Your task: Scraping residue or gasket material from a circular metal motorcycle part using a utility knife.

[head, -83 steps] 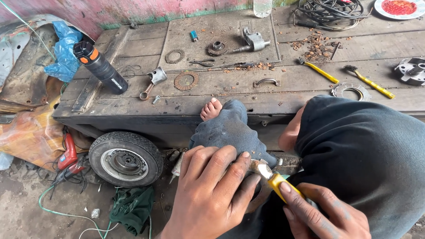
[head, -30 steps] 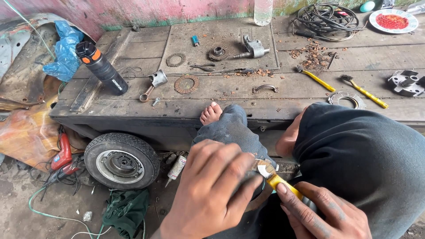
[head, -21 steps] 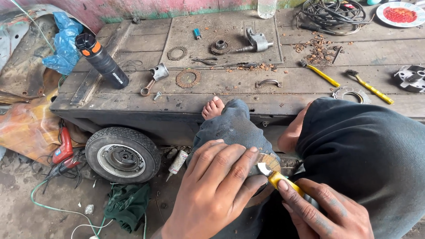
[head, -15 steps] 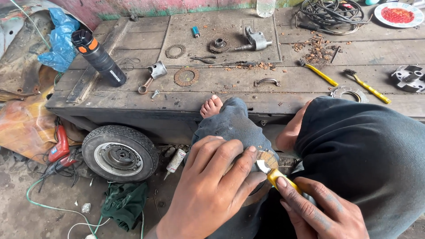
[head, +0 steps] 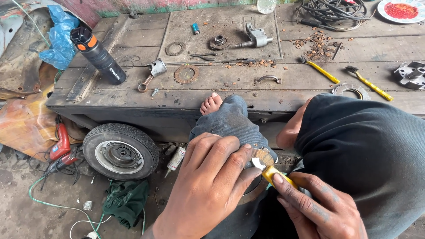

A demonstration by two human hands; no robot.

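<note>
Low over a cluttered workshop floor, a person's left hand (head: 208, 186) spreads its fingers across a round friction disc (head: 264, 156) propped on the knee, pressing it flat, while the right hand (head: 316, 208) has its fingers clamped together around a yellow-handled utility knife (head: 271, 171), whose short blade meets the disc's edge just beside the left thumb. Most of the disc is hidden under the palm, so how much of its lining has been cut cannot be told. By the look of it, the work is at the scraping or trimming stage along the rim; the next stroke would seem to call for a steady left-hand grip and a blade kept angled away from the thumb. At twelve o'clock from the hands, a bare foot (head: 211, 103) rests against a wooden workbench (head: 310, 84). On the bench lie a similar ring-shaped disc (head: 186, 74), a piston with its rod (head: 152, 73), a gear (head: 219, 42) and two yellow-handled brushes (head: 319, 69). At ten o'clock stands a black flask with an orange band (head: 97, 54), and at nine o'clock a small wheel (head: 120, 151) lies on the ground beside a red power drill (head: 59, 144)
</note>
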